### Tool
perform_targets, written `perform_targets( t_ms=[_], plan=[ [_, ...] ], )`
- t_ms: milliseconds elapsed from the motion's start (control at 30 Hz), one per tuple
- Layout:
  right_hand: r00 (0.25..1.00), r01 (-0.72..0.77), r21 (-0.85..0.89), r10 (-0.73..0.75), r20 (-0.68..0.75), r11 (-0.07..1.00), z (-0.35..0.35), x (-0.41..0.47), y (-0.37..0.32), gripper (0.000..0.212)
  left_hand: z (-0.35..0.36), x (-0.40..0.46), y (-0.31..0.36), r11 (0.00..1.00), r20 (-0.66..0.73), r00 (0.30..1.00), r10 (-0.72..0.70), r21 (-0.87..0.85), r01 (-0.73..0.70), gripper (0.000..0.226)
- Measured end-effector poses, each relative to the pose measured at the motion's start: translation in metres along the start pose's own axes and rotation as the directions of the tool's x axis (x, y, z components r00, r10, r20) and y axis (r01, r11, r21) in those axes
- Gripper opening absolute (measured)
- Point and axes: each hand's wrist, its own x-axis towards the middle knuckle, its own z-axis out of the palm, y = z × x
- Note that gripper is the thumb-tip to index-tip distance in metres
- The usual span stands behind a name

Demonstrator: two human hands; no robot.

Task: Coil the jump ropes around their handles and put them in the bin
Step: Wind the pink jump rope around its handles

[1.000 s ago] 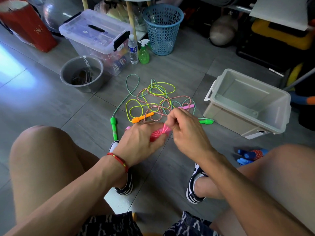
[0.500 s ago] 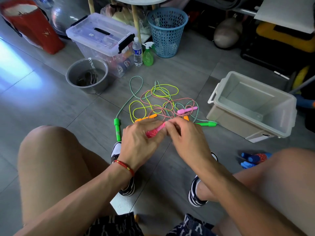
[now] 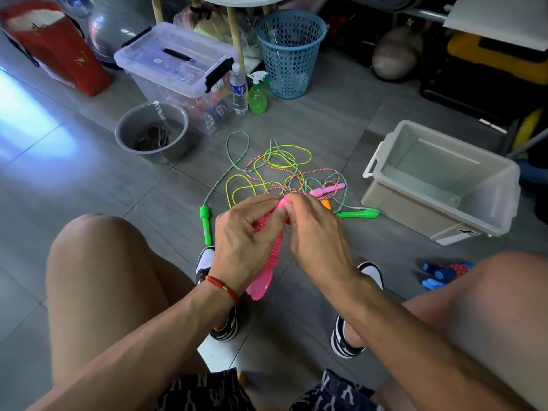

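The grey tiled floor [image 3: 89,188] carries everything. Toward its right edge stands the open grey plastic bin [image 3: 441,185], smooth-walled, rectangular and empty. Left of it, mid-floor, lies a tangle of thin braided jump ropes [image 3: 275,170]: green-white, neon yellow and pink-white cords looped through one another, with stubby green handles [image 3: 205,223] at the fringe. Over the tangle's near edge, the left hand [image 3: 246,235] is closed around a ribbed pink handle [image 3: 262,266] with a flared end; the right hand [image 3: 314,229] pinches at that handle's top, where its cord seems to begin. The likely trouble is snagging: because the pink-white cord threads through the other loops, winding could drag them along or tighten a knot.
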Motion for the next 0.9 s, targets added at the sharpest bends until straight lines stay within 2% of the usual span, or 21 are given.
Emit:
perform_targets(
  t_ms=[100,200,300,400,500,633,733,900],
  plan=[
    [0.990,-0.116,0.155,0.128,-0.064,0.981,-0.002,0.004,-0.003,0.027,-0.001,-0.001,0.005,1.000,-0.061,0.998,0.021,-0.002,-0.022,0.012],
    [0.970,-0.216,0.255,0.237,-0.053,0.942,-0.004,0.005,-0.005,0.029,0.000,-0.001,0.010,0.999,-0.095,0.995,0.040,0.012,-0.039,0.013],
    [0.938,-0.335,0.416,0.342,0.060,0.845,-0.007,0.010,-0.002,0.030,-0.002,0.002,0.013,0.997,-0.093,0.993,0.078,0.032,-0.075,0.014],
    [0.878,-0.469,0.604,0.418,0.235,0.644,-0.009,0.011,0.001,0.030,-0.006,0.005,0.011,0.991,-0.053,0.991,0.124,0.061,-0.121,0.013],
    [0.850,-0.513,0.664,0.429,0.306,0.544,-0.010,0.007,0.003,0.032,-0.006,0.004,0.010,0.989,-0.021,0.991,0.130,0.081,-0.128,0.012],
    [0.832,-0.550,0.678,0.397,0.388,0.489,-0.013,0.010,0.007,0.033,-0.007,0.003,0.007,0.982,-0.034,0.986,0.163,0.098,-0.159,0.011],
    [0.810,-0.584,0.704,0.352,0.469,0.404,-0.017,0.012,0.010,0.034,-0.007,0.002,0.006,0.978,-0.047,0.981,0.188,0.100,-0.183,0.010],
    [0.767,-0.639,0.706,0.324,0.554,0.305,-0.022,0.011,0.008,0.030,-0.004,0.001,0.006,0.953,-0.022,0.956,0.294,0.078,-0.292,0.008]
  ],
)
